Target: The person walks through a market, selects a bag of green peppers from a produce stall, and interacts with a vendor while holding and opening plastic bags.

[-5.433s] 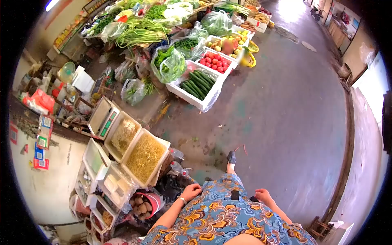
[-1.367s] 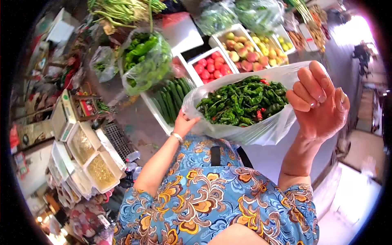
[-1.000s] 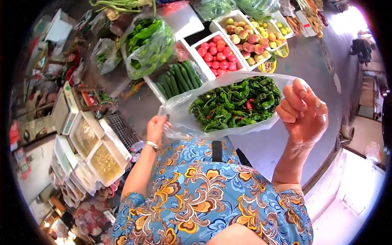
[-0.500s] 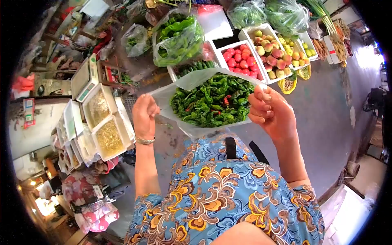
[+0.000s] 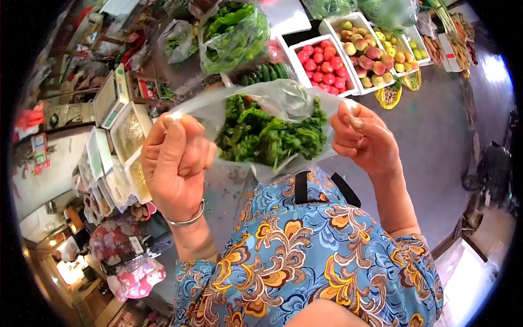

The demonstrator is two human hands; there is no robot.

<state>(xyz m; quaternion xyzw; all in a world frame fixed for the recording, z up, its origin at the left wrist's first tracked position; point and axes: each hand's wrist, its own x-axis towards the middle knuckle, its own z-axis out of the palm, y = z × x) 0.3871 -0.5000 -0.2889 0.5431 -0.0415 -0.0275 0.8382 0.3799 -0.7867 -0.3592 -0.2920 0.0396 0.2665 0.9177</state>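
Both hands pinch the rim of a clear bag, which hangs between them in front of the dress (image 5: pixel 289 240), above the floor (image 5: pixel 430 147). The left hand (image 5: pixel 177 166) has its thumb and curled fingers closed narrowly on the left end of the rim; the right hand (image 5: pixel 364 136) pinches the right end. The bag (image 5: pixel 294 101) holds green peppers (image 5: pixel 272 133).

Half a second ago the left hand looked smaller and sat a little further right; now it shows larger, its fist turned so that the thumb lies in front and the bracelet (image 5: pixel 190 215) faces the camera. The right hand has hardly shifted. The bag's mouth has narrowed: a fold of film now lies over the upper part of the peppers, and the red bits that showed in their middle are gone from sight, with one orange speck near the top.

Just over five seconds ago both hands hung low at the person's sides, holding nothing, with the floor in front of them.

Beyond the bag, the cucumbers (image 5: pixel 265 73) show just above its rim, beside the tomatoes (image 5: pixel 323 65) and peaches (image 5: pixel 369 57).
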